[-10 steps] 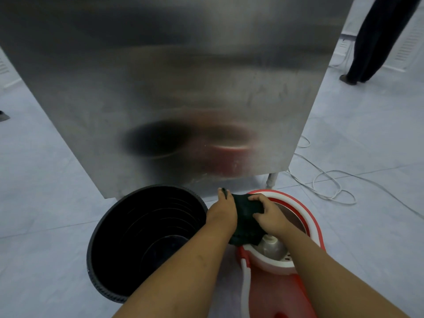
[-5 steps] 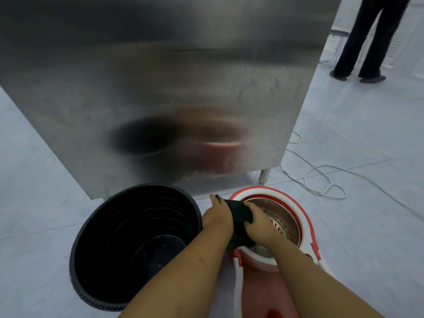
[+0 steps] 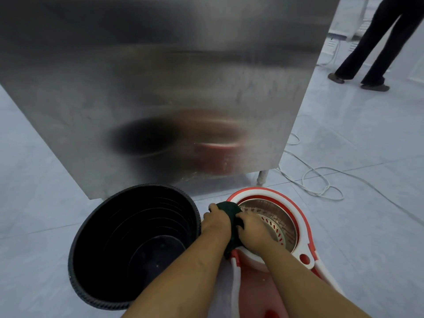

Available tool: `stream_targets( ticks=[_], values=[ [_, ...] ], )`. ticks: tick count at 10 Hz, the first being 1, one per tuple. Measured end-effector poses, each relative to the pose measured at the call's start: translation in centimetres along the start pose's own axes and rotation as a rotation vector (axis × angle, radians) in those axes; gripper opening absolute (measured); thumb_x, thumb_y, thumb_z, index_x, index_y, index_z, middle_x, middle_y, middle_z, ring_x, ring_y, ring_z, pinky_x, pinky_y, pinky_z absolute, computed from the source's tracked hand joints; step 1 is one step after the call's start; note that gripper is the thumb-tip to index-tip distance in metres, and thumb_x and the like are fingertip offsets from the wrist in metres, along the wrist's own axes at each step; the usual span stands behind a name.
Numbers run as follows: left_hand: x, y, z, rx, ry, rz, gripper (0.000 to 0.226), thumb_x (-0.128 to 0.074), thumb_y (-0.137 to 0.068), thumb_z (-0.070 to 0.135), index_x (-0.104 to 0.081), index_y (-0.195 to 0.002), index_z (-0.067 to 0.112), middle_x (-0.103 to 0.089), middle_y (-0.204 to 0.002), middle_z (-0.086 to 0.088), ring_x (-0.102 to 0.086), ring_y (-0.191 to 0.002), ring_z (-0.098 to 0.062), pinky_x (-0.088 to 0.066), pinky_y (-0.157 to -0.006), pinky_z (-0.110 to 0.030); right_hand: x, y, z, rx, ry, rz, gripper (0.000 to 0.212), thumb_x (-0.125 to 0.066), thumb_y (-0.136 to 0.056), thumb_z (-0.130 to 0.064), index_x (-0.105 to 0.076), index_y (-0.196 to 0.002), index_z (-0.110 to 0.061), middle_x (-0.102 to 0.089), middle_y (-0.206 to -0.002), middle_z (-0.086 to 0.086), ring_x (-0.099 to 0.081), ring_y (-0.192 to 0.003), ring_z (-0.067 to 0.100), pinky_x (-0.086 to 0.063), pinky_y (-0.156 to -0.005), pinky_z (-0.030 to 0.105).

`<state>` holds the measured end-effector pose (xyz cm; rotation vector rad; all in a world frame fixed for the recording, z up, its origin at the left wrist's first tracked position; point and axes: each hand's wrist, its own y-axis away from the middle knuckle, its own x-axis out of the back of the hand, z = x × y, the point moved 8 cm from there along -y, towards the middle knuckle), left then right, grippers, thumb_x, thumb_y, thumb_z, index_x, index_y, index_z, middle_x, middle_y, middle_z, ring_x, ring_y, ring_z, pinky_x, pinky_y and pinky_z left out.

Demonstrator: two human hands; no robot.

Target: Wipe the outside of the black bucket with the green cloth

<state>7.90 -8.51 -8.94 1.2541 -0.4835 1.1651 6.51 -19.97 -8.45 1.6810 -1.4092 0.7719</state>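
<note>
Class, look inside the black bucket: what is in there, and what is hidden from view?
The black bucket appears empty: only stepped rings on its wall and a dark bottom show. The left forearm covers part of its near right rim. Both hands grip the green cloth outside it.

light: dim, even, cool cast | reflections: black and red smears are mirrored softly on the steel panel (image 3: pixel 160 88) | glare: faint sheen is seen on the floor tiles (image 3: pixel 358 138) | blur: slight overall softness | distortion: straight edges are bowed toward the frame borders
</note>
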Motion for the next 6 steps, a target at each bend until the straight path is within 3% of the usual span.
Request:
stream_targets(
  ticks=[1, 2, 3, 4, 5, 6],
  values=[
    [-0.1, 0.9, 0.5, -0.075, -0.099, -0.138, 0.036, -0.051, -0.094, 0.010, -0.056, -0.130, 0.002, -0.057, -0.135, -0.018, -0.058, -0.121, -0.031, -0.046, -0.098, -0.034, 0.0, 0.1, -0.8, -0.056, -0.179, -0.076, 0.031, -0.043, -0.094, -0.001, -0.058, -0.120, -0.009, -0.065, -0.120, 0.016, -0.061, -0.099, 0.023, -0.051, -0.082, 0.030],
    [-0.1, 1.8, 0.3, -0.069, -0.107, -0.236, 0.036, -0.050, -0.095, 0.011, -0.055, -0.130, 0.001, -0.057, -0.135, -0.018, -0.058, -0.115, -0.028, -0.046, -0.097, -0.031, -0.2, 0.5, -0.7, -0.122, -0.266, -0.180, 0.040, -0.038, -0.095, 0.001, -0.051, -0.131, -0.008, -0.060, -0.128, 0.017, -0.055, -0.099, 0.021, -0.047, -0.076, 0.025],
    [1.1, 3.0, 0.4, -0.147, -0.050, -0.188, 0.041, -0.052, -0.093, 0.010, -0.050, -0.133, -0.001, -0.059, -0.130, -0.018, -0.061, -0.108, -0.027, -0.049, -0.089, -0.032, 0.3, 1.2, -1.7, -0.111, -0.214, -0.247, 0.049, -0.039, -0.096, -0.004, -0.038, -0.144, -0.013, -0.051, -0.140, 0.015, -0.052, -0.116, 0.024, -0.041, -0.087, 0.025],
    [2.6, 4.1, 0.6, -0.273, -0.042, -0.079, 0.047, -0.053, -0.089, 0.010, -0.047, -0.134, 0.002, -0.059, -0.129, -0.017, -0.060, -0.109, -0.028, -0.052, -0.089, -0.034, 0.9, 1.2, -3.1, -0.059, -0.137, -0.209, 0.045, -0.044, -0.096, -0.008, -0.044, -0.140, -0.014, -0.056, -0.136, 0.012, -0.053, -0.122, 0.025, -0.042, -0.095, 0.031],
    [6.7, 5.3, -0.1, -0.406, -0.105, 0.091, 0.041, -0.055, -0.086, 0.015, -0.050, -0.125, 0.005, -0.055, -0.130, -0.016, -0.053, -0.120, -0.033, -0.049, -0.095, -0.041, 1.8, 0.6, -6.1, 0.072, -0.053, -0.100, 0.029, -0.048, -0.090, -0.014, -0.052, -0.119, -0.017, -0.060, -0.125, 0.011, -0.055, -0.118, 0.028, -0.045, -0.098, 0.044],
    [9.6, 5.4, -1.2, -0.376, -0.179, 0.189, 0.051, -0.056, -0.090, 0.023, -0.043, -0.135, 0.004, -0.047, -0.142, -0.017, -0.043, -0.132, -0.034, -0.040, -0.107, -0.040, 2.8, -0.1, -7.6, 0.111, 0.097, -0.033, 0.037, -0.045, -0.091, -0.022, -0.048, -0.127, -0.013, -0.048, -0.141, 0.016, -0.039, -0.134, 0.036, -0.029, -0.110, 0.059]
  ],
)
